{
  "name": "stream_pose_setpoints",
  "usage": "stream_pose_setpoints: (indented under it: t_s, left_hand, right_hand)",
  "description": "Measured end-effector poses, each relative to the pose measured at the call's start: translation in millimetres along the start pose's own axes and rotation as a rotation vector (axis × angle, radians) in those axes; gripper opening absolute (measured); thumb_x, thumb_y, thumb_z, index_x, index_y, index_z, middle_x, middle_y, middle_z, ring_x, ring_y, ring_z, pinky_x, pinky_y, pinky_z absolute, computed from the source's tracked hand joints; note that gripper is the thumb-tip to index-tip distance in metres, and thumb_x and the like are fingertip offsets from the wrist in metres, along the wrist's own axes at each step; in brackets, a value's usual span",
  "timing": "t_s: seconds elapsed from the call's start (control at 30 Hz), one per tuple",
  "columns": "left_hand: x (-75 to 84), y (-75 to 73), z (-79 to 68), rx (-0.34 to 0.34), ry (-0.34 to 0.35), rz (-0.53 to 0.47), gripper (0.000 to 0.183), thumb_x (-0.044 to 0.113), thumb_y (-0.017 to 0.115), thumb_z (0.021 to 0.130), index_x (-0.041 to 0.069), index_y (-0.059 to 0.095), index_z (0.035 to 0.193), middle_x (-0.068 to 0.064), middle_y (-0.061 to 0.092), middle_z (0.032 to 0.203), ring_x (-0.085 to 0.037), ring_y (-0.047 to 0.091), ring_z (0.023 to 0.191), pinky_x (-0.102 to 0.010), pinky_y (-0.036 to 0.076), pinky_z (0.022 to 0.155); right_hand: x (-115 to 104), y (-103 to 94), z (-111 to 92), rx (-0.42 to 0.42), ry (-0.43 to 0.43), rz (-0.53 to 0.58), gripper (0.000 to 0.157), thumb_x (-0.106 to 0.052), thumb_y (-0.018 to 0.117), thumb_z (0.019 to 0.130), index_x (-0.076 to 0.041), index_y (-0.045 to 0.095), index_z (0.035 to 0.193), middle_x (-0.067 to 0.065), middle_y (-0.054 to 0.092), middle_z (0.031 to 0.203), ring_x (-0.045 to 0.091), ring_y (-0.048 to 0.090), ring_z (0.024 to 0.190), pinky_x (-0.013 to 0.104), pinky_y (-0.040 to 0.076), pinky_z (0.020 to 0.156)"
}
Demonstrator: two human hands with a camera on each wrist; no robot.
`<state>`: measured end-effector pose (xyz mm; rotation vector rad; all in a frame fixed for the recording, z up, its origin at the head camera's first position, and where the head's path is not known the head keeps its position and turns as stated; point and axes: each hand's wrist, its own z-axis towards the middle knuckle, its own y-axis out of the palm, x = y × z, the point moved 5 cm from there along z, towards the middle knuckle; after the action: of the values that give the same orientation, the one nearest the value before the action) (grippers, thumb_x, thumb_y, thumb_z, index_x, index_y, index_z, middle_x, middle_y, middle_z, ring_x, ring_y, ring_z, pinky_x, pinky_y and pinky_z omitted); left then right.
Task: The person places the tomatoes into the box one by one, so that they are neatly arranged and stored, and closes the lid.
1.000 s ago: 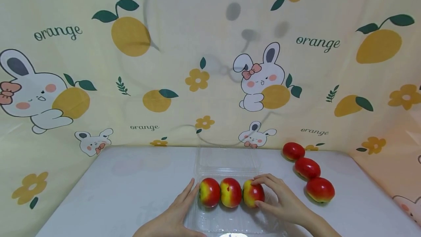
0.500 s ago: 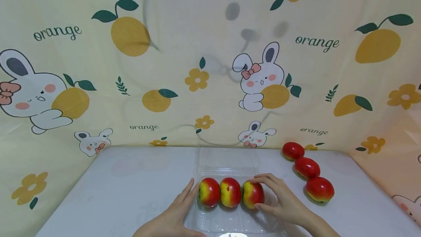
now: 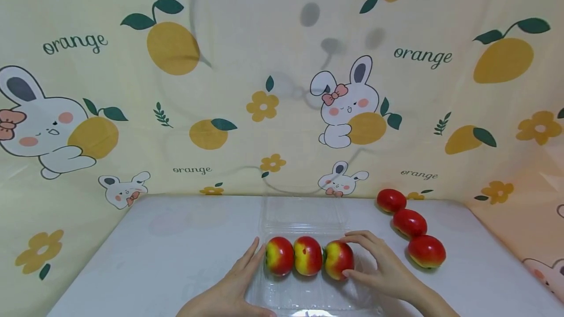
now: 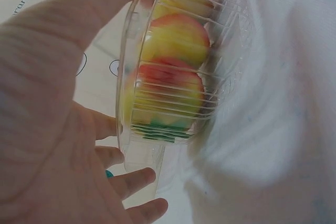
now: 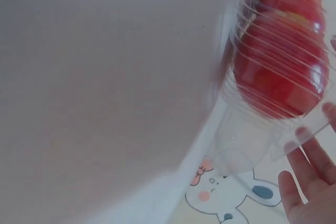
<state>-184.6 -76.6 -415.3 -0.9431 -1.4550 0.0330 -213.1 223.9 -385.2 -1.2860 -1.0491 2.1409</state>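
Note:
In the head view a clear plastic clamshell box [image 3: 304, 297] lies with its lid [image 3: 304, 213] folded back. A left apple [image 3: 279, 256], a middle apple [image 3: 307, 256] and a right apple [image 3: 338, 260], all red and yellow, stand in a row inside it. My right hand [image 3: 387, 268] holds the right apple loosely, index fingertip at its top and thumb at its lower right side. My left hand [image 3: 229, 283] rests beside the box's left wall with fingers extended; the left wrist view shows the fingertips at the rim and that wall's ribs [image 4: 168, 95].
Outside the box, three more red apples stand in a slanting row on the right of the white table [image 3: 176, 258]: a far one [image 3: 391, 200], a middle one [image 3: 410, 222] and a near one [image 3: 426, 251]. A printed cloth [image 3: 264, 87] hangs behind the table.
The right apple has turned and tilted slightly in the row. My right hand's index finger has slid a little back towards the apple's upper right edge. My left hand stays in place.

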Motion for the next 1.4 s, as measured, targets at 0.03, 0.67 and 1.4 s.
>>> stream_pose_setpoints:
  t_s: [0.03,0.67,1.4]
  left_hand:
    - [0.1,0.0,-0.1,0.003,0.008,0.002,0.113,0.049,0.079,0.072,0.024,0.008,0.156,-0.01,-0.007,0.162,-0.045,0.015,0.143,-0.074,0.031,0.098]
    - [3.0,-0.1,-2.3,0.024,0.045,0.031,0.113,0.049,0.079,0.072,0.02,0.008,0.156,-0.012,-0.006,0.162,-0.046,0.015,0.143,-0.074,0.031,0.098]
    - [1.3,0.1,-1.8,0.025,0.057,0.045,0.112,0.05,0.079,0.071,0.025,0.008,0.156,-0.013,-0.006,0.162,-0.045,0.017,0.141,-0.075,0.032,0.096]
  right_hand:
    - [1,-1.2,0,0.014,0.0,-0.005,0.055,-0.038,0.083,0.072,-0.027,0.06,0.12,-0.004,0.058,0.125,0.025,0.054,0.114,0.059,0.051,0.087]
    - [22,-30.6,-13,0.148,0.018,-0.072,0.053,-0.03,0.084,0.071,-0.023,0.062,0.119,-0.001,0.062,0.12,0.018,0.055,0.109,0.051,0.056,0.079]
    - [52,-57.8,-26,0.178,0.087,-0.186,0.049,-0.024,0.085,0.071,-0.016,0.064,0.116,0.007,0.061,0.119,0.019,0.05,0.107,0.045,0.058,0.077]
